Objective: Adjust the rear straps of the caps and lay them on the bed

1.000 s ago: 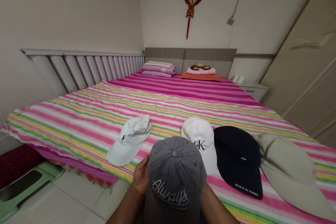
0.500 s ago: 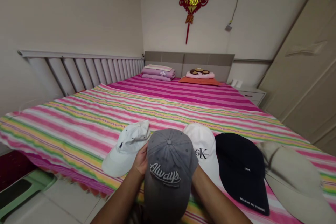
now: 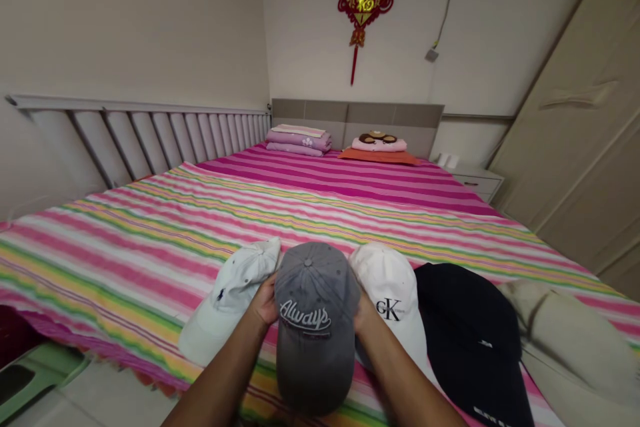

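Observation:
Between my two hands is a grey baseball cap (image 3: 316, 320) with "Always" lettered on its front, its brim pointing toward me. My left hand (image 3: 266, 300) grips its left side, and my right hand (image 3: 364, 312) grips its right side; the fingers of both are partly hidden behind the cap. On the left lies a pale mint cap (image 3: 230, 300) with a small dark logo. Just right of the grey cap is a white cap (image 3: 387, 280) marked "CK", partly behind my right forearm. Farther right are a black cap (image 3: 465, 320) and a beige cap (image 3: 575, 340).
The caps are on a bed with a striped bedspread (image 3: 165, 233). Folded purple bedding (image 3: 300, 140) and a pink-and-orange pile (image 3: 380, 149) sit by the headboard (image 3: 395, 120). A radiator (image 3: 165, 137) runs along the left wall; a green stool (image 3: 40, 373) stands at lower left.
The grey cap, with both hands on it, has shifted slightly left and sits a little farther from me, lower toward the bed. The view has also moved a little.

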`<state>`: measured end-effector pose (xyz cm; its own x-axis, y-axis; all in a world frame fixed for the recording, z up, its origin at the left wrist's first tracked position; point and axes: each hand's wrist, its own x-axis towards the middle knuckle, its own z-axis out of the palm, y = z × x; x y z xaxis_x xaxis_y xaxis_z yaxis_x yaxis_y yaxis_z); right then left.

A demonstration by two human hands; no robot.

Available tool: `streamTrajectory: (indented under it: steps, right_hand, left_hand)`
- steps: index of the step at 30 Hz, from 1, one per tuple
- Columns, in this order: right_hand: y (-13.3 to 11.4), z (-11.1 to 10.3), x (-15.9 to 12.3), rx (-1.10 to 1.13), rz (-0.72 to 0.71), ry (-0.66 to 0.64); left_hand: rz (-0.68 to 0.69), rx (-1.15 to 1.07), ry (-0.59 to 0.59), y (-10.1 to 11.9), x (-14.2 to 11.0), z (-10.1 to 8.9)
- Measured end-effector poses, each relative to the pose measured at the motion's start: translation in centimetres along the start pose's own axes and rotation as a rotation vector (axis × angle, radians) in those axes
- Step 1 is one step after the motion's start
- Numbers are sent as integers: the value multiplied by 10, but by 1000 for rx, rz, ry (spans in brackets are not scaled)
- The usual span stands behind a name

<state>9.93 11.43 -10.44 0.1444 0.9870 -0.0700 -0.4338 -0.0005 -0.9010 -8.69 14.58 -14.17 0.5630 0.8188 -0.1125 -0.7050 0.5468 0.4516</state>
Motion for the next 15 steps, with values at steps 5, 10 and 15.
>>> streamTrajectory:
  steps: [5, 10, 15]
  right_hand:
    - [4, -12, -22, 85, 165, -6]
    - [15, -15, -38, 176, 155, 119]
    - [21, -14, -38, 176, 46, 211]
  left_hand:
    - [15, -1, 24, 1, 3, 0]
    - [15, 7, 40, 4, 10, 3]
    - [11, 20, 84, 8, 13, -4]
